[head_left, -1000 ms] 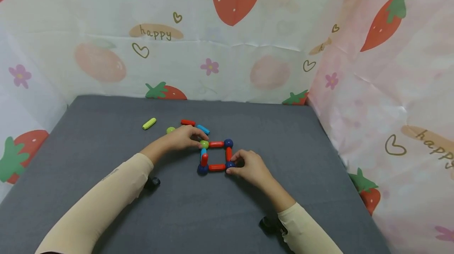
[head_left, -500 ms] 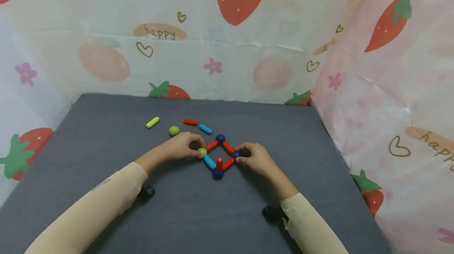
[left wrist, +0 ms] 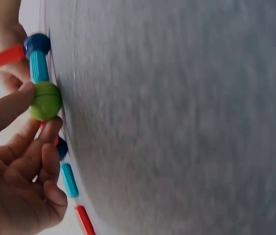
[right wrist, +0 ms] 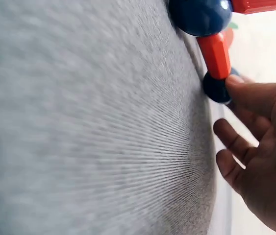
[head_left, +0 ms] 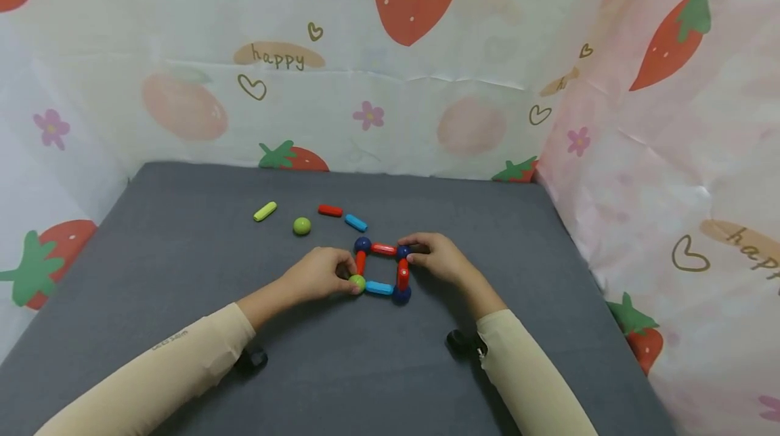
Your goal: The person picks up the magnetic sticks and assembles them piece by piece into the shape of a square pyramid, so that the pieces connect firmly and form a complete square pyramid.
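Observation:
A square frame of rods and balls lies on the grey table. Its near-left corner is a green ball (head_left: 357,283), which my left hand (head_left: 319,275) pinches between thumb and fingers. At the far-right corner my right hand (head_left: 440,256) pinches a dark blue ball (head_left: 403,252). Dark blue balls also form the far-left corner (head_left: 362,244) and the near-right corner (head_left: 401,294). A light blue rod (head_left: 379,288) makes the near side; red rods make the others. From the near-right ball a further red rod (right wrist: 263,5) stands up.
Loose beyond the frame lie a yellow-green rod (head_left: 265,211), a second green ball (head_left: 301,226), a red rod (head_left: 330,210) and a light blue rod (head_left: 356,223). A strawberry-print cloth (head_left: 402,124) hangs behind the table and along its sides.
Between both hands the frame has turned counterclockwise by about a quarter. The green ball came from the far left to the near left, and the standing red rod swung to the near right.

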`<state>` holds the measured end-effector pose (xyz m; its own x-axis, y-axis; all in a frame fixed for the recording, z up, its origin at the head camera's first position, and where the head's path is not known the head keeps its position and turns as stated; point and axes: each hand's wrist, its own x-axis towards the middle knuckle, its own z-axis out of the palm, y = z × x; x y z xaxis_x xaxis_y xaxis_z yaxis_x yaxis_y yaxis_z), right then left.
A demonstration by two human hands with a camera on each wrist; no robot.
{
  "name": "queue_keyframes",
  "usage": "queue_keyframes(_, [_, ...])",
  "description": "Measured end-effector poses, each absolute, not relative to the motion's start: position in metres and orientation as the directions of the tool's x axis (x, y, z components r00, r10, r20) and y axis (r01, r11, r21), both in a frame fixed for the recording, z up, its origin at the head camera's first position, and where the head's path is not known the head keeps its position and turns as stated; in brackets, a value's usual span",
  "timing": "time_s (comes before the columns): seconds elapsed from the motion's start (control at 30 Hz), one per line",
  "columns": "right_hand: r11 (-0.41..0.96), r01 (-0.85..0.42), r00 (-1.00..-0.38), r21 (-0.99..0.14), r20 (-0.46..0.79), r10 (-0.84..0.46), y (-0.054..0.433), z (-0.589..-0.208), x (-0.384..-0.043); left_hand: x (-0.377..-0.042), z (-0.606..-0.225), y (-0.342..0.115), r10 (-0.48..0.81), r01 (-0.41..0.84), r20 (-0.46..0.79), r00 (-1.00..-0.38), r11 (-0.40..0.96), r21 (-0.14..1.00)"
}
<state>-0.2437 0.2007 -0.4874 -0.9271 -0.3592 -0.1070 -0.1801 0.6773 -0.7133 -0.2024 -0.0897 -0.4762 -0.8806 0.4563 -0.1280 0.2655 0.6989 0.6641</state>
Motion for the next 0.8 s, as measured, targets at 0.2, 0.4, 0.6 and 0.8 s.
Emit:
queue_keyframes(0.2, [0.647,-0.183,-0.905,-0.74,-0.13,-0.405,0.201,-0.489,-0.255,-0.192,-0.475,-0.083,0.396,0.206,-0.147,-0.906,0.717,0.666])
queue_keyframes(0.4, [0.632,-0.164,-0.894,-0.758,-0.157,-0.42,0.2,-0.485,-0.258,-0.191,-0.477,-0.083,0.38,0.193,-0.149,-0.913,0.724,0.662])
queue_keyframes(0.6, [0.624,-0.169,-0.889,-0.763,-0.155,-0.431,0.2,-0.485,-0.259,-0.193,-0.473,-0.089,0.429,0.226,-0.141,-0.892,0.695,0.682])
queue_keyframes(0.8, [0.631,-0.182,-0.888,-0.754,-0.149,-0.434,0.201,-0.487,-0.259,-0.204,-0.458,-0.103,0.507,0.323,-0.091,-0.857,0.667,0.671])
